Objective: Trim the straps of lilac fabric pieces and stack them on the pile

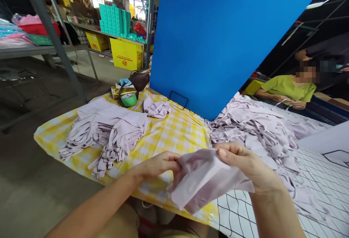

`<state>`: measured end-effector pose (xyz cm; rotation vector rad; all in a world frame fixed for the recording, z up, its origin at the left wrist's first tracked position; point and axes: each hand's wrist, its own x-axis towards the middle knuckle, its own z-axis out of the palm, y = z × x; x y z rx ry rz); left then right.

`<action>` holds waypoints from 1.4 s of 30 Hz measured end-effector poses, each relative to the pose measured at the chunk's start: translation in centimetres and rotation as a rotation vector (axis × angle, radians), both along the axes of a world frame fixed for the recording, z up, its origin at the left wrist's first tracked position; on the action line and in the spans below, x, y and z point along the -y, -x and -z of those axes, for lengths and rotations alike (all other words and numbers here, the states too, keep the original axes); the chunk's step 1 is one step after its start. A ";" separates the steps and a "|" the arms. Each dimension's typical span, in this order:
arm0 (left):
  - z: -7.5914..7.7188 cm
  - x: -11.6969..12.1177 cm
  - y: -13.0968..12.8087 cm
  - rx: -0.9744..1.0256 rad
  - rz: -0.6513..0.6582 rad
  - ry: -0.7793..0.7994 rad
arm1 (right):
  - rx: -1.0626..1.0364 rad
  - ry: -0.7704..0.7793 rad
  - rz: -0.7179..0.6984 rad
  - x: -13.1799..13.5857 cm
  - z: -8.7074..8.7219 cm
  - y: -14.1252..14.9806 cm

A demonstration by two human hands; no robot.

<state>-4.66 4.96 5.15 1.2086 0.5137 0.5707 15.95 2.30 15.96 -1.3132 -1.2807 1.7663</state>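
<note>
A pale lilac fabric bag [204, 183], thin and partly folded, is stretched between my two hands above the table's front edge. My left hand [166, 163] pinches its left side, the fingertips partly hidden by the cloth. At the upper right corner, my right hand [242, 159] grips the fabric with the thumb on top. To the left lies a neat stack of the same lilac pieces [109, 121], their strap-like ends hanging toward me. A loose heap of similar pieces [253, 125] spreads out on the right.
A tall blue board [218, 41] stands across the table behind my hands. On the yellow checked tablecloth [174, 132] lie a small lilac bundle [156, 107] and a roll of green tape [128, 99]. Across the table at right sits a person in a yellow-green shirt [291, 88].
</note>
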 end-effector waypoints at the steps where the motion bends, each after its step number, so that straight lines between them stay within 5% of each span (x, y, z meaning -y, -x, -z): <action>1: 0.2 -0.1 0.4 0.051 -0.006 0.148 | 0.027 -0.005 0.026 -0.6 0.4 -0.6; 4: 1.8 -0.5 1.0 0.144 -0.093 0.393 | 0.256 -0.091 0.086 -3.2 3.2 -2.1; 7: 4.5 -1.3 1.2 0.074 -0.152 0.350 | 0.758 -0.312 0.182 -5.1 7.8 -2.3; 12: 8.5 -2.1 1.6 -0.262 -0.412 0.278 | 0.930 -0.559 0.171 -2.3 14.8 0.4; 16: 8.9 -2.5 1.9 -0.304 -0.410 0.330 | 0.911 -0.861 -0.101 2.8 17.0 2.9; 21: 8.5 -3.5 2.3 -0.396 -0.430 0.242 | 1.008 -0.904 -0.302 6.4 18.2 3.2; 24: 7.9 -3.5 2.6 -0.512 -0.559 0.004 | 1.024 -0.866 -0.286 6.9 19.1 2.0; 26: 7.4 -2.9 2.6 -0.645 -0.591 -0.380 | 1.009 -0.858 -0.242 6.9 19.5 1.3; 29: 6.8 -1.3 2.5 -0.750 -0.278 -0.979 | 0.992 -0.868 -0.146 7.0 19.6 0.7; 31: 6.8 -0.3 2.3 -0.765 -0.033 -1.174 | 0.997 -0.887 -0.114 7.0 19.5 0.8; 37: 8.2 0.0 1.9 -0.950 0.120 -1.373 | 0.988 -1.025 -0.302 6.6 19.8 2.5; 42: 8.5 -0.3 1.9 -0.960 0.123 -1.405 | 1.021 -1.008 -0.170 5.3 20.9 2.9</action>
